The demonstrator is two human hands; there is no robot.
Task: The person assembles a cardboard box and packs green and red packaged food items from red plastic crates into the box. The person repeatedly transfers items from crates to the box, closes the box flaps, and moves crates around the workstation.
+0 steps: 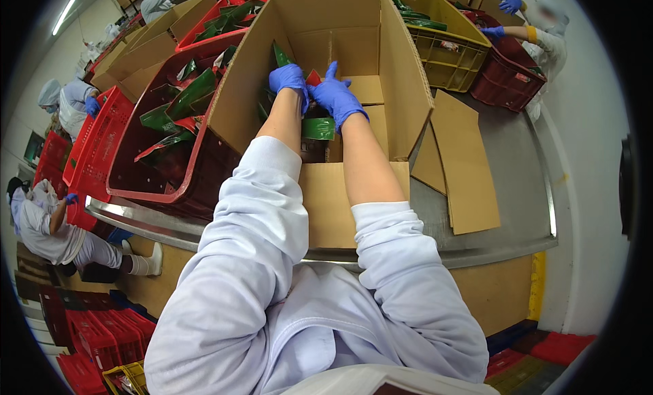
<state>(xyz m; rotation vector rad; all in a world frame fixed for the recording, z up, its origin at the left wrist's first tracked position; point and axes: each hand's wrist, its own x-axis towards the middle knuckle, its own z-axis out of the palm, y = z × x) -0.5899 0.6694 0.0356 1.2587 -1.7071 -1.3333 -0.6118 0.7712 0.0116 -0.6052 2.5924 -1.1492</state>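
Observation:
An open cardboard carton (407, 83) stands before me on a metal table, with both gloved hands reaching into it. My left hand (289, 80), in a blue glove, is bent over the pouches on the carton's left side; its fingertips are hidden. Behind it rises the corner of a green pouch (280, 55). Close beside it, my right hand (336, 96) has its fingers spread over the pouches, and a bit of red packaging (313, 78) shows between the hands. Below them lies a green pouch end (318, 129). A carton flap (329, 203) folds out towards me.
Left of the carton, a dark red crate (186, 188) holds several green and red pouches. Loose cardboard sheets (467, 165) lie on the metal table (515, 191) at right. A yellow crate (444, 63) stands behind. Co-workers (548, 43) are at the right and left.

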